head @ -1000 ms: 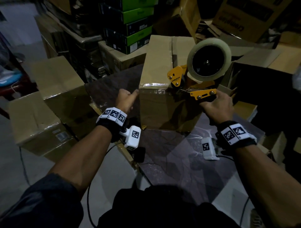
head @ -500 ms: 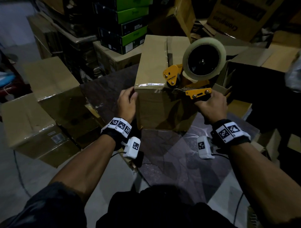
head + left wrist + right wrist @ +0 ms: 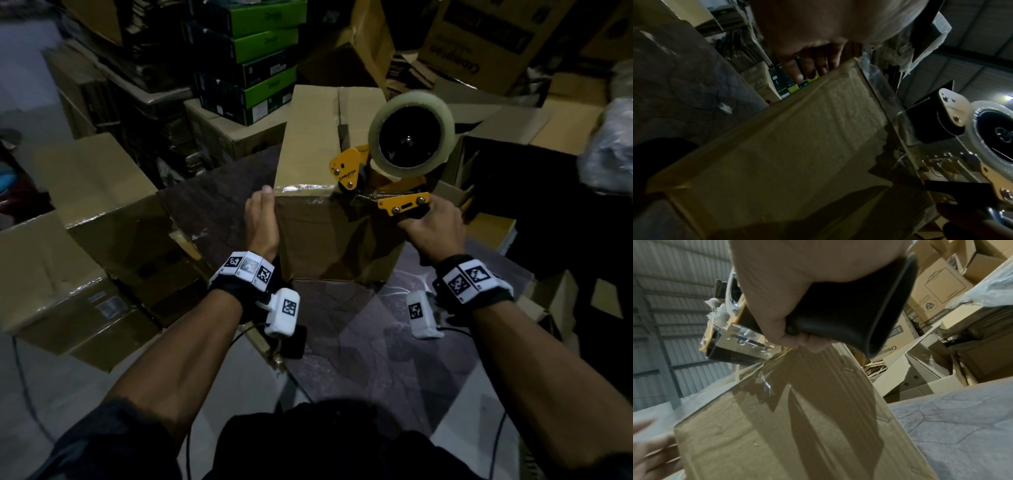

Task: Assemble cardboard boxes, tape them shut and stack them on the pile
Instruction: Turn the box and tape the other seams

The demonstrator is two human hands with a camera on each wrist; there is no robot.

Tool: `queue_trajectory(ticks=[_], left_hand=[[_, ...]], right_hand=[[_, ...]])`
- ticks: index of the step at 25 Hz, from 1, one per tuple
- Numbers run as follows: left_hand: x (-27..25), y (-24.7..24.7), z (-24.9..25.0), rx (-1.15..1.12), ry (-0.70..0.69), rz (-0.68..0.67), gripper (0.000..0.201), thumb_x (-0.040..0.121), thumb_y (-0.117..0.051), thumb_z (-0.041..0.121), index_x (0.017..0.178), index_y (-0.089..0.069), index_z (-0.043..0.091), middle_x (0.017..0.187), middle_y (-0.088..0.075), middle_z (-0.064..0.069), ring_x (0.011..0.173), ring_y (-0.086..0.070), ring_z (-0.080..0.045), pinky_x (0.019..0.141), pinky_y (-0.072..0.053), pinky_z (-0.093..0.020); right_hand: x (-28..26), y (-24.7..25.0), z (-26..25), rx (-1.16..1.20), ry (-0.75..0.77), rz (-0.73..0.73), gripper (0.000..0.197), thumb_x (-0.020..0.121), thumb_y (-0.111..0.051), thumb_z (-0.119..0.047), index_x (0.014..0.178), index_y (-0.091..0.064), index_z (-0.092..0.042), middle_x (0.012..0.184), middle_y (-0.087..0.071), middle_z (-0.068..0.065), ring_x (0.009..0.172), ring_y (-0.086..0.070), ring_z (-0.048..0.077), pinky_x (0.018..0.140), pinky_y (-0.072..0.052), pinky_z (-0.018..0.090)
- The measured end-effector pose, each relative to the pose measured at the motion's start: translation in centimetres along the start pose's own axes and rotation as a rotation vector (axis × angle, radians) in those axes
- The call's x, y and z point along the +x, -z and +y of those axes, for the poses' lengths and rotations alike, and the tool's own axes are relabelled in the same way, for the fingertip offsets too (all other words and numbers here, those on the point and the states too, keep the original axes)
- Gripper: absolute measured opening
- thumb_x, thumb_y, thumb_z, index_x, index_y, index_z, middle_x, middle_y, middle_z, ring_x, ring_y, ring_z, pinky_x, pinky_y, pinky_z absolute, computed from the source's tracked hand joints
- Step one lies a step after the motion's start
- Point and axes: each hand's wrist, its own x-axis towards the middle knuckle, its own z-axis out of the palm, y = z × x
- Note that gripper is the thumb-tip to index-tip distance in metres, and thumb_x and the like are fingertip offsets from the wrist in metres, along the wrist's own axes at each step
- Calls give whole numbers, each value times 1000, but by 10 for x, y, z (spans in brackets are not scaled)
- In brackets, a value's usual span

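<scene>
Right hand (image 3: 432,229) clenched round the black handle of the yellow tape dispenser (image 3: 383,171), seen from beneath in the right wrist view as a fist on the grip; the dispenser's front end meets the near top edge of the cardboard box (image 3: 318,150), and its roll of clear tape (image 3: 412,137) stands above the box's right side; a glossy strip of clear tape (image 3: 301,189) runs along that near top edge from the left corner to the dispenser. Left hand (image 3: 262,222) with fingers straight and together, laid flat against the box's left side wall at the near upper corner, grasping nothing; fingertips (image 3: 812,71) reach the top edge in the left wrist view. The box stands upright on the dark, stone-patterned worktop (image 3: 370,349), its top flaps closed with the centre seam visible. Closed brown cartons (image 3: 85,219) lie to the left of the worktop; green and black boxes (image 3: 253,58) are stacked behind; an open carton (image 3: 513,137) sits to the right.
</scene>
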Motion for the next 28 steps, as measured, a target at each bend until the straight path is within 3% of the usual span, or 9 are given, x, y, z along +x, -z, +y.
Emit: queue_trajectory(ticks=[3, 6, 9, 11, 15, 18, 21, 25, 28], left_hand=[[-3, -19, 16, 134, 53, 55, 49, 102, -33, 46, 130, -52, 10, 132, -49, -11, 120, -47, -25, 106, -34, -37], [-4, -32, 15, 7, 91, 119, 48, 100, -40, 46, 130, -56, 12, 124, -60, -4, 113, -55, -20, 100, -42, -33], [-5, -40, 12, -65, 122, 235, 49, 98, -42, 48, 124, -63, 13, 121, -65, -8, 113, -58, -24, 100, -45, -37], [-5, -45, 13, -78, 127, 311, 49, 97, -41, 47, 119, -67, 12, 116, -68, -10, 109, -59, -26, 96, -46, -34], [-2, -54, 20, -61, 111, 445, 47, 96, -41, 38, 88, -70, 2, 80, -64, -17, 79, -55, -27, 68, -37, -28], [-2, -54, 24, -35, 132, 484, 48, 96, -42, 36, 72, -66, 3, 67, -58, -19, 72, -48, -25, 63, -33, -30], [6, -51, 19, 14, 131, 503, 47, 96, -43, 37, 89, -70, -1, 85, -65, -27, 83, -57, -36, 70, -41, -36], [13, -44, 16, 27, 123, 540, 54, 92, -43, 42, 86, -66, -6, 87, -62, -32, 72, -49, -30, 62, -31, -34], [9, -50, 20, 47, 123, 538, 54, 96, -42, 39, 93, -66, -9, 91, -61, -34, 76, -50, -35, 60, -24, -30]], right_hand=[[-1, 1, -1, -22, 26, -11, 17, 81, -75, -33, 91, -67, -23, 78, -67, -10, 74, -63, 11, 70, -57, 36], [-1, 3, -1, -44, 80, -31, 18, 83, -74, -38, 90, -64, -26, 79, -66, -10, 76, -63, 11, 68, -54, 34], [0, 5, -1, -62, 107, -46, 20, 83, -74, -43, 86, -60, -28, 75, -63, -11, 73, -61, 12, 61, -45, 29], [0, 6, -2, -83, 111, -50, 22, 84, -73, -44, 86, -60, -27, 74, -61, -11, 70, -58, 10, 57, -37, 27], [4, 12, -2, -122, 133, -60, 25, 85, -71, -48, 89, -62, -25, 75, -62, -9, 65, -51, -1, 51, -32, 23], [10, 16, -1, -130, 141, -72, 29, 84, -72, -51, 91, -66, -23, 78, -67, -6, 68, -58, 9, 53, -36, 23], [16, 30, 3, -125, 120, -53, 30, 81, -72, -51, 82, -66, -22, 75, -65, -7, 73, -61, 18, 60, -39, 30], [23, 59, 32, -83, 31, 22, 30, 73, -68, -48, 62, -56, -23, 62, -64, -4, 68, -66, 24, 65, -54, 39], [21, 71, 57, -31, -31, 47, 30, 62, -62, -51, 69, -60, -21, 58, -65, -1, 60, -67, 24, 63, -58, 46]])
